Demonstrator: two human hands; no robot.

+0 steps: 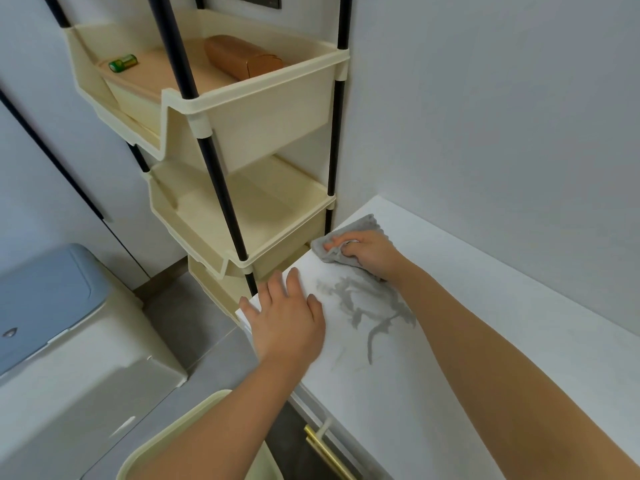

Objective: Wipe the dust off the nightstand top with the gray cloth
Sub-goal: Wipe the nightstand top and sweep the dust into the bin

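Left hand [289, 322] flat, fingers released; right hand [369, 252] fingers grasping, half-hiding gray cloth [349, 233].

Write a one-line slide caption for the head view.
Right hand presses gray cloth on white nightstand top; left hand rests flat near its edge.

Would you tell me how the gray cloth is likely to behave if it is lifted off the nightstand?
The gray cloth is bunched and creased under the right hand, so it would probably hang limp. It looks thin and therefore light. Its scalloped, fuzzy edge suggests a soft fabric that grips rather than slips on the nightstand.
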